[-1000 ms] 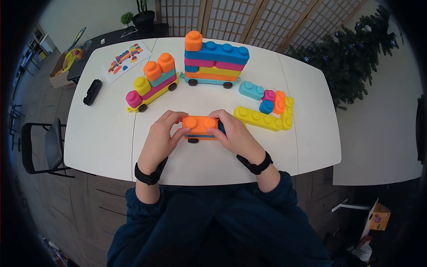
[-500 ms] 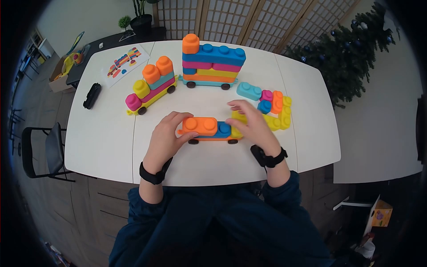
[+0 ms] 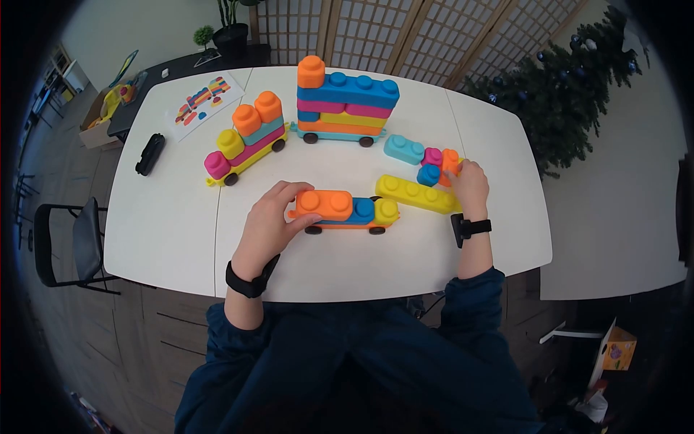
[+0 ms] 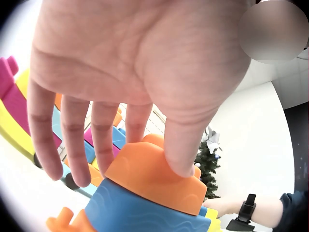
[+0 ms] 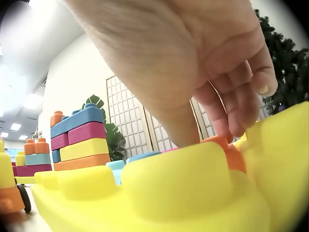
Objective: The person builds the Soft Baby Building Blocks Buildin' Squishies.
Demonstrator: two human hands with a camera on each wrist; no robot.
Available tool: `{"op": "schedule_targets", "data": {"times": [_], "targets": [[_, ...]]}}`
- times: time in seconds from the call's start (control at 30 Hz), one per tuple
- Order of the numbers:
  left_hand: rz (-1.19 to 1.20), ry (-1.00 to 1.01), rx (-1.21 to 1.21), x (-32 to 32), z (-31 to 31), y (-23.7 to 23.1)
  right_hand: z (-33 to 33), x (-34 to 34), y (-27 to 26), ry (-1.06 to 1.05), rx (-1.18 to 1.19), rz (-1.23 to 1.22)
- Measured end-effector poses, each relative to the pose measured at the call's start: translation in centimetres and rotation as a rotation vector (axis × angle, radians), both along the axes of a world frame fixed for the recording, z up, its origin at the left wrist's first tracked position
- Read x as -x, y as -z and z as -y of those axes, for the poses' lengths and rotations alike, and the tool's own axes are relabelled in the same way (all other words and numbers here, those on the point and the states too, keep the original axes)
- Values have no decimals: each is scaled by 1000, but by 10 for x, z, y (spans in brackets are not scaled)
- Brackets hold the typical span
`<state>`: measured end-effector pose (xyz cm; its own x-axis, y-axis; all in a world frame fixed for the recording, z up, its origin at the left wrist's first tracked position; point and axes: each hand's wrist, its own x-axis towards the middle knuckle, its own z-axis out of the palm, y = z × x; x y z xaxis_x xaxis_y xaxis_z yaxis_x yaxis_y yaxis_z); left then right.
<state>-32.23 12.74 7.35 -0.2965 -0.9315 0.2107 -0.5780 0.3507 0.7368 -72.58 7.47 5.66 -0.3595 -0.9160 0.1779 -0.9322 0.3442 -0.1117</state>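
Observation:
My left hand (image 3: 271,217) pinches a two-stud orange toy block (image 3: 329,205) between thumb and index finger; the other fingers hang beside it. Under that block, a blue block (image 3: 363,210) and a small yellow block (image 3: 387,210) sit on an orange wheeled base (image 3: 340,227). Over at the right, my right hand (image 3: 472,188) has its thumb and curled fingertips at the sides of another orange block (image 5: 235,157). Around it lie a small blue block (image 3: 428,175), a small pink block (image 3: 432,156), and a long yellow block (image 3: 412,192).
A yellow wagon (image 3: 249,159) with stacked blocks stands back left, beside a tall block-laden turquoise wagon (image 3: 340,135). A turquoise block (image 3: 403,149) lies right of them. A printed picture sheet (image 3: 204,105) and a black object (image 3: 150,154) lie on the table (image 3: 163,239) at left.
My right hand has let go of the wagon and moved right to the loose blocks, uncovering the wagon's blue and yellow blocks. My left hand keeps hold of the orange block.

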Motion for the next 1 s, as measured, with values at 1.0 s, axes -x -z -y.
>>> {"op": "schedule_targets", "data": {"times": [1.0], "targets": [[6,-4,-20,-1,-1,-5,-61,-93,-40,-877,181,687]]}}
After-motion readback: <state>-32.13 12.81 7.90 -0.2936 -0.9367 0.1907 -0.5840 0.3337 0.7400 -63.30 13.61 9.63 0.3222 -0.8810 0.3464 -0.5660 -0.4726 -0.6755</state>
